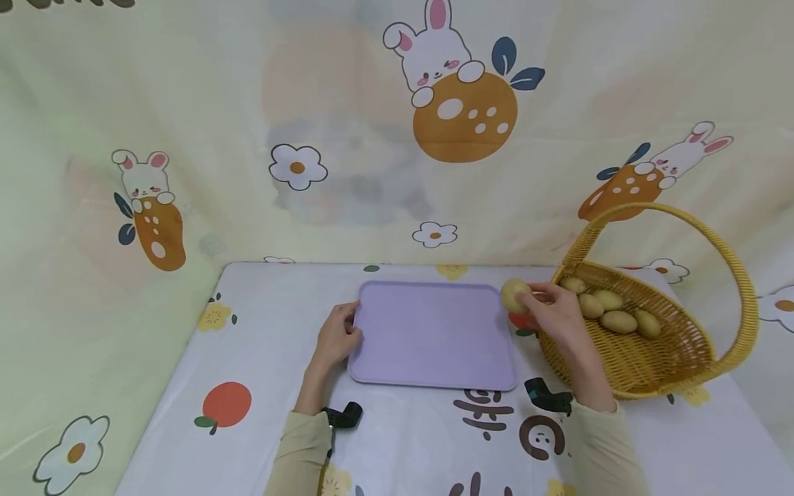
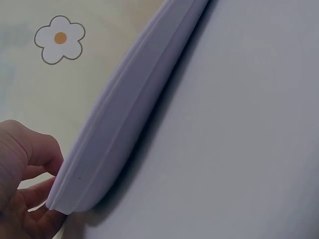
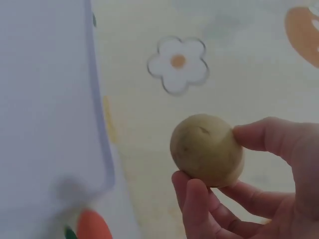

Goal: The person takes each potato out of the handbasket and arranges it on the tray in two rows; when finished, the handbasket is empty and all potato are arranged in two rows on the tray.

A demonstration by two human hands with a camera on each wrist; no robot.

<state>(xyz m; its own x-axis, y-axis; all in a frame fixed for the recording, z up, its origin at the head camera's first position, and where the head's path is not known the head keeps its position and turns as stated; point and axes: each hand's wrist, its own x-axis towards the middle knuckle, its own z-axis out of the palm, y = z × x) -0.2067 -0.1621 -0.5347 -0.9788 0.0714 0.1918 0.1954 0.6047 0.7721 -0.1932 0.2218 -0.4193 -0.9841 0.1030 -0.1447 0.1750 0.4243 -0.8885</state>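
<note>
A round, pale brown potato (image 3: 207,149) is pinched between the thumb and fingers of my right hand (image 1: 556,313). It is held up near the right rim of the lilac tray (image 1: 434,334), between tray and basket. My left hand (image 1: 337,336) grips the tray by its left edge, with the fingertips right at the rim in the left wrist view. Bare lilac surface shows across the tray. Several more potatoes (image 1: 618,322) lie inside the yellow wicker basket (image 1: 645,368), toward its far left side.
The basket's tall arched handle (image 1: 738,275) rises at the right. A white printed cloth (image 1: 267,358) covers the table, and a cream curtain (image 1: 347,89) with rabbits and flowers hangs behind it. Each wrist carries a small black camera (image 1: 344,415).
</note>
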